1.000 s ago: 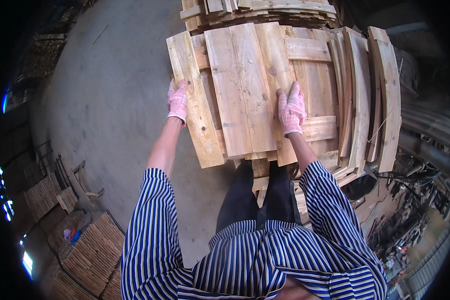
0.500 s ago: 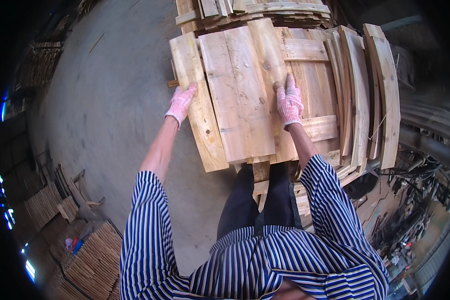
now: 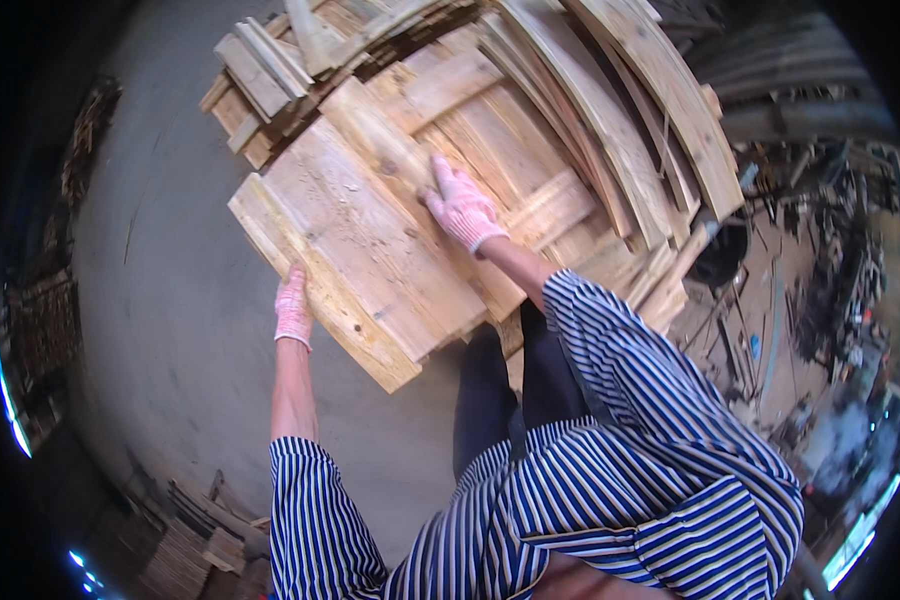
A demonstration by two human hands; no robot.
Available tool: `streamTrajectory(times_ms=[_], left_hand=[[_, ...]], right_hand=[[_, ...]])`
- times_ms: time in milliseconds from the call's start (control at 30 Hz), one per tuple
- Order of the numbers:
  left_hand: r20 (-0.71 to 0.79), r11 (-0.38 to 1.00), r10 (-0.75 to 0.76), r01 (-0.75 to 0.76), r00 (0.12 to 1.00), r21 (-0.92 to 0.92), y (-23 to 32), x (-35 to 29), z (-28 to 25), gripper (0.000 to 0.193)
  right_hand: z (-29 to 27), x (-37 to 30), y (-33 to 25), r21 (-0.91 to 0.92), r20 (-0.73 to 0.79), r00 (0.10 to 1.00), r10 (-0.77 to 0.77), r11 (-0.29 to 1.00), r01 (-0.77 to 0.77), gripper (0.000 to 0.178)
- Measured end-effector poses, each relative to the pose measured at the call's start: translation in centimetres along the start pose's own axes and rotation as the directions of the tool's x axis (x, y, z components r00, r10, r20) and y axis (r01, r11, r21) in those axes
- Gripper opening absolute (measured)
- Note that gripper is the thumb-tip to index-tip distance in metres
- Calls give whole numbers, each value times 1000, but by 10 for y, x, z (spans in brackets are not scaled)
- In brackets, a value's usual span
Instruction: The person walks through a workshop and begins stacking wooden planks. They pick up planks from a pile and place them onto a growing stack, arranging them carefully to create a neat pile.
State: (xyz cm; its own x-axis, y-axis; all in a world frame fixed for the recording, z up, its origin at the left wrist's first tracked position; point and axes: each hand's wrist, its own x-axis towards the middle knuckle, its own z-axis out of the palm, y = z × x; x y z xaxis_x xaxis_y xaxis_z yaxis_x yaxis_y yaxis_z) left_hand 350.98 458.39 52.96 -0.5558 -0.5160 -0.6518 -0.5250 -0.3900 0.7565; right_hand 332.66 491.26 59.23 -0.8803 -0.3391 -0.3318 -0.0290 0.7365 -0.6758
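My left hand (image 3: 293, 307), in a pink knit glove, grips the outer edge of a pale wooden plank (image 3: 355, 325); its thumb lies on top and its other fingers are hidden. This plank lies against wide, rough boards (image 3: 360, 240) with wood crumbs on them. On their other side is a knotty plank (image 3: 385, 140). My right hand (image 3: 460, 205), gloved alike, holds that plank's right edge, fingers bent and partly hidden. Beneath lies a slatted wooden panel (image 3: 550, 210) with cross battens.
Long curved-looking boards (image 3: 610, 120) stand along the right side of the stack. Another wood pile (image 3: 260, 75) sits beyond it. Grey concrete floor (image 3: 170, 260) stretches to the left. Scrap and debris (image 3: 800, 300) litter the ground at right, near a dark round object (image 3: 720, 255).
The view has turned, so the stack appears tilted and farther left. The gap beside the left plank has closed. Both hands stay on the planks.
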Motion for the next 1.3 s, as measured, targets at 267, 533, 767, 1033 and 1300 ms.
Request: streamTrajectory(times_ms=[267,533,767,1033,1300], left_hand=[[99,980,-193,186,976,73,19,3,5,66],[67,966,-209,195,976,170,34,0,0,64],[162,991,-128,118,979,69,28,5,15,63],[55,989,-123,118,991,92,20,-1,-1,59],[11,989,-145,144,989,40,18,5,6,61]], right_hand=[[-25,-9,13,37,127,992,24,999,-29,77],[-76,-1,5,-284,143,989,-24,957,64,78],[-178,43,127,-815,-512,806,-297,464,-347,100],[-237,33,77,-546,-323,927,190,763,-347,106],[-239,21,58,-402,-352,898,264,824,-399,86]])
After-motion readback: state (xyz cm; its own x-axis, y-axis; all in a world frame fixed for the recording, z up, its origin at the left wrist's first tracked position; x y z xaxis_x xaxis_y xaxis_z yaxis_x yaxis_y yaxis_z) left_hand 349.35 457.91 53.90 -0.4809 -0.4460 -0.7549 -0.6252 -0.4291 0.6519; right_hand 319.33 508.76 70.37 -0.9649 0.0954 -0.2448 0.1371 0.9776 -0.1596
